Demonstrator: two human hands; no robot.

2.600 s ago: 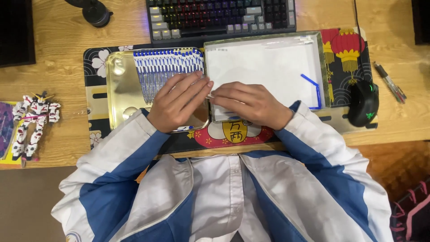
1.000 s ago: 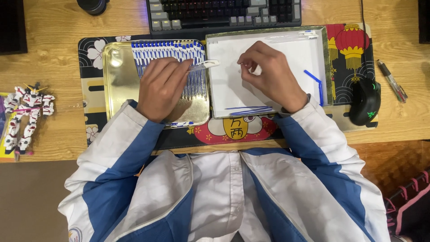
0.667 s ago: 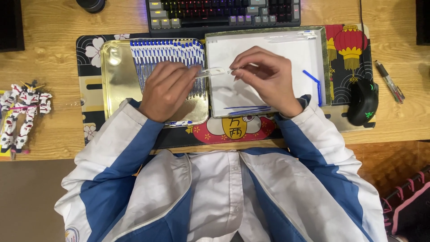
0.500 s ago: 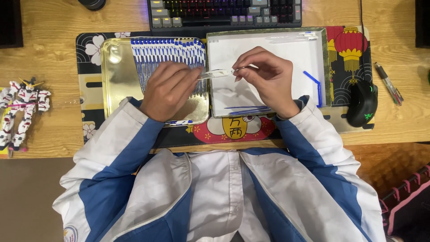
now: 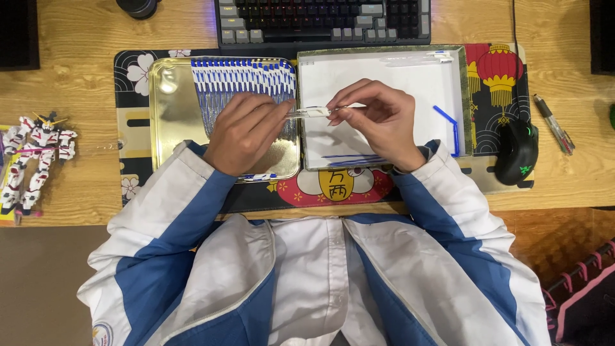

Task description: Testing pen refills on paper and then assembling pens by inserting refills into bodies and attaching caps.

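**A clear pen held between both hands, over the seam of the two trays**

I hold a slim clear pen [image 5: 310, 113] level between my hands: my left hand [image 5: 246, 133] pinches one end with its fingertips, my right hand [image 5: 378, 118] pinches the other, so both are closed on it. It sits above the line where the gold tray [image 5: 168, 122] under my left hand meets the white tray [image 5: 384, 74] under my right, which keeps either tray a short reach away.

Beyond my left knuckles lies a row of like pens [image 5: 243, 80] with blue and white ends, side by side in the gold tray (tidy enough to take one at a time). By my right wrist a few thin blue refills [image 5: 349, 157] lie on the white tray, and a single blue stick [image 5: 448, 122] rests just right of that hand.

My fingers cover both ends of the pen, so I cannot tell whether it is whole or in two parts. My left hand hides the near part of the row.
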